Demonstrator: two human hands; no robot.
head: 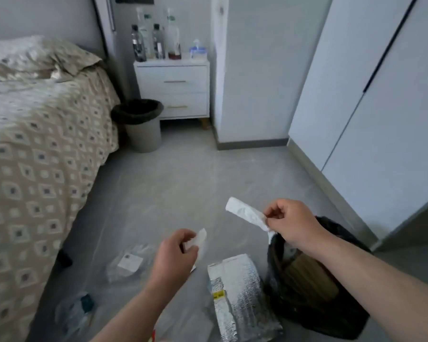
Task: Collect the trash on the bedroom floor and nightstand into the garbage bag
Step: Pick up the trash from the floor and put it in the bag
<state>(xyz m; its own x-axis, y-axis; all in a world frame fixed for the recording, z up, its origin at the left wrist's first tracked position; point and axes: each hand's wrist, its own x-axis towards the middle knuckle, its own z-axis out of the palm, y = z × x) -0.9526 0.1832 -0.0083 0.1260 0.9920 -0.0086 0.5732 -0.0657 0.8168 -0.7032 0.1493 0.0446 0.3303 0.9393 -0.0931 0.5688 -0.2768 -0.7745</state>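
My right hand [290,222] pinches a crumpled white paper strip [245,212] just above the rim of the black garbage bag [341,314], which stands open on the floor at lower right with brownish trash inside. My left hand [174,255] grips a smaller white scrap of paper [199,240] over the floor. A silver foil insulated pouch [240,297] lies flat beside the bag. A clear plastic bag with a white label [129,264] and a crumpled clear wrapper with a dark patch [78,309] lie on the floor near the bed.
A bed with a patterned cover [35,156] fills the left. A grey bin with a black liner [141,124] stands beside a white nightstand [174,90] holding several bottles [156,40]. White wardrobe doors [381,107] line the right.
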